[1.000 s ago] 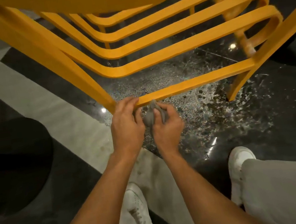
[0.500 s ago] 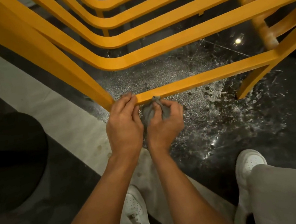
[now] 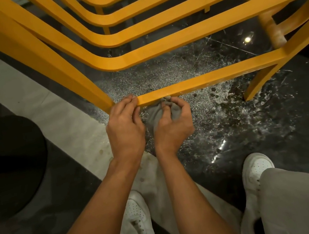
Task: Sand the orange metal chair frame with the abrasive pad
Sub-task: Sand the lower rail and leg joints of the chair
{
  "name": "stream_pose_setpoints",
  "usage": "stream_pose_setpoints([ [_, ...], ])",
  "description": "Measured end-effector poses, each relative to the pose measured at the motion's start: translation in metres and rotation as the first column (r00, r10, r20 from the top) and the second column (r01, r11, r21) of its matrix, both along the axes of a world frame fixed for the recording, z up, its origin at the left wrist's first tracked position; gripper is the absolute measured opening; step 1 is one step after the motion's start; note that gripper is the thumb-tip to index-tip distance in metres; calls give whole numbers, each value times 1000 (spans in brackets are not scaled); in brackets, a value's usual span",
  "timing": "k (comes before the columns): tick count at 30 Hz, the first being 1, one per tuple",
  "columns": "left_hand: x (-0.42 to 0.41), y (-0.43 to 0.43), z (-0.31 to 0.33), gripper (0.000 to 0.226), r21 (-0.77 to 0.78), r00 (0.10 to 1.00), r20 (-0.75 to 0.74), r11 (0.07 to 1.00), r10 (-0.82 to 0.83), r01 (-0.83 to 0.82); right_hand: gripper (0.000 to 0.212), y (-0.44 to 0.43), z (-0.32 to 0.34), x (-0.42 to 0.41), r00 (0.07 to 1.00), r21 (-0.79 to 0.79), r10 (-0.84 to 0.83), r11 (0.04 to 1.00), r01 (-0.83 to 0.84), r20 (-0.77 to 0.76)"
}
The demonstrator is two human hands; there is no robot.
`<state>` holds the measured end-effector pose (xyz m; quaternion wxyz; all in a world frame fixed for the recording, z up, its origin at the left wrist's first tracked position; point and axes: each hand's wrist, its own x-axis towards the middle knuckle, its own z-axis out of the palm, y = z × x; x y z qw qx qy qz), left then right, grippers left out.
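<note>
Just ahead of the person's knees, the right hand (image 3: 172,123) is curled around a bunched grey abrasive pad (image 3: 154,114). Its fingertips push the top of the wad up against the near face and lower edge of the lowest crossbar (image 3: 214,78). Touching-close on its left, the left hand (image 3: 125,127) lies with fingers fairly straight and together. Their tips rest on the bar's end where it meets the slanted leg (image 3: 65,70), apparently to steady it; whether the thumb hooks underneath is hidden. The bar sits directly beyond the right hand's fingertips. Its long axis runs from the left hand's corner away to the right and slightly upward, ending at the far leg (image 3: 256,86). Any sanding stroke therefore has to travel sideways along that line, away from the left hand. The right hand is the nearer one to the long unsanded stretch. Beyond the bar, the curved slats of the orange metal chair frame (image 3: 159,53) stack away above, well clear of both hands, and pale dust speckles the dark floor (image 3: 231,124) beneath.
</note>
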<state>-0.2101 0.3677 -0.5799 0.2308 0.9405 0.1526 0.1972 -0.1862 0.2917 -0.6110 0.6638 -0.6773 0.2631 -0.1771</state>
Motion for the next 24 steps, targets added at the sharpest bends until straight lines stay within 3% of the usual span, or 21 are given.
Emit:
stream_pose_setpoints([
  [7,-2,0,1,33,-8,1000,-20,1000,-20,20,11,9,-1,-8,994,-63,98,993,-100,-39],
  [12,-2,-2,0,36,-23,999,-39,1000,-16,15,10,-5,-3,4,999,26,-13,1000,14,-31],
  [17,-3,-3,1,38,-29,999,-45,1000,-13,12,10,-1,2,-1,997,-52,72,996,-74,-33],
  [21,-1,-4,1,37,-23,999,-45,1000,1,-2,12,-12,-2,7,1000,5,-3,1000,3,-16],
  [24,-2,-6,2,38,-17,999,-43,1000,-1,0,11,-4,3,-1,996,-84,91,992,-92,-16],
])
